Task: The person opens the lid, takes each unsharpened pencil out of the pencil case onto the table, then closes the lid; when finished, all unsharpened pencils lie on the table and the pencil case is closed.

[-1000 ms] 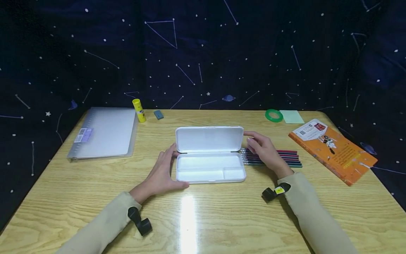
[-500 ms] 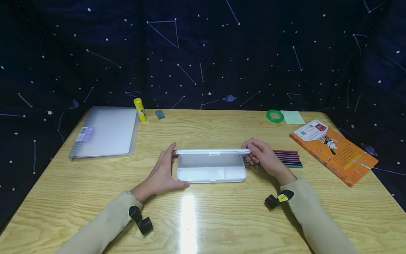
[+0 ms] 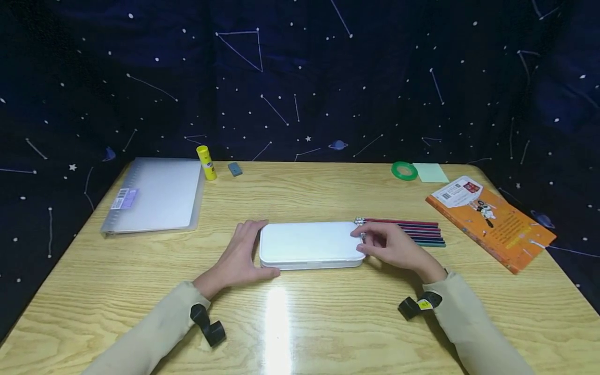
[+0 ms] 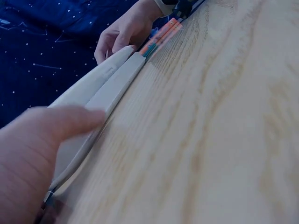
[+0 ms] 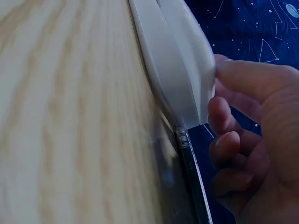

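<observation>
A white pencil case (image 3: 310, 244) lies on the wooden table, its lid down over the base in the head view. Both wrist views show the lid (image 5: 194, 51) at a slight angle to the base. My left hand (image 3: 238, 256) grips the case's left end, thumb along the front edge and fingers at the back corner. At the right end, my right hand (image 3: 396, 247) holds the lid's edge between thumb and index finger, the other fingers curled below. Several dark red, navy and green pencils (image 3: 424, 233) lie just right of the case, partly hidden by this hand.
A clear ring binder (image 3: 157, 195) lies at the left, near a yellow glue stick (image 3: 206, 163) and a blue-grey eraser (image 3: 235, 169). Toward the back right are green tape (image 3: 404, 171) and pale green sticky notes (image 3: 430, 173). An orange book (image 3: 492, 221) lies at the right.
The pencil case's lid has swung from upright, forward and down over its base, with my right hand moving toward me along with it. My left hand has stayed at the left end.
</observation>
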### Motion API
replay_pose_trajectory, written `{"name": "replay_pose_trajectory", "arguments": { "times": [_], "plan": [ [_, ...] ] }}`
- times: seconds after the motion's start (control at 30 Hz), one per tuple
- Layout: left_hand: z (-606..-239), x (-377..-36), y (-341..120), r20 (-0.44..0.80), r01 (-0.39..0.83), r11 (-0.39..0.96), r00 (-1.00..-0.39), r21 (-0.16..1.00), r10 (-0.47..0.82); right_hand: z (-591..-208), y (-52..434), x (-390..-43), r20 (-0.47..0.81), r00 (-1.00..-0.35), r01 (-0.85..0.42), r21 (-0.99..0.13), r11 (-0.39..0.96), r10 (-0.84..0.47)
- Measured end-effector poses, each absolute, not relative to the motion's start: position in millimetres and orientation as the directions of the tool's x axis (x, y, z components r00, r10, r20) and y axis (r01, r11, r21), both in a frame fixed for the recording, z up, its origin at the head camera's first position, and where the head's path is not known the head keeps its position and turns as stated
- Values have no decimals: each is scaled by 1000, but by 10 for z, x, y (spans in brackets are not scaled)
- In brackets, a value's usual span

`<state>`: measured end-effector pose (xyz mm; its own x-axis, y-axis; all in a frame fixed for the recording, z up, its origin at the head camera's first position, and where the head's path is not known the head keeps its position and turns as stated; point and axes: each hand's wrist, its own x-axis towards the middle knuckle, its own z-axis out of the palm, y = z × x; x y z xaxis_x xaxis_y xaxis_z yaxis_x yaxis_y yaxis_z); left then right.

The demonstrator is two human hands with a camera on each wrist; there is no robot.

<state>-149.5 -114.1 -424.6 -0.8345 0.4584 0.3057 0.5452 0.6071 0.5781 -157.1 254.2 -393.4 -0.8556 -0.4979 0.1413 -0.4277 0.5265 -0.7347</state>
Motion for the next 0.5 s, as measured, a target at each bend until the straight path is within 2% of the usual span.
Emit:
{"name": "replay_pose_trajectory", "arguments": {
  "times": [0.17, 0.5],
  "plan": [
    [-4241, -1502, -1160, 328, 566, 573, -820, 593, 470, -3904, 2511, -1568, 114, -858, -422, -712, 561, -500],
    [-4202, -1486, -1132, 276, 481, 556, -868, 678, 413, -3889, 2479, -1532, 61, -887, -371, -684, 628, -457]
  ]
}}
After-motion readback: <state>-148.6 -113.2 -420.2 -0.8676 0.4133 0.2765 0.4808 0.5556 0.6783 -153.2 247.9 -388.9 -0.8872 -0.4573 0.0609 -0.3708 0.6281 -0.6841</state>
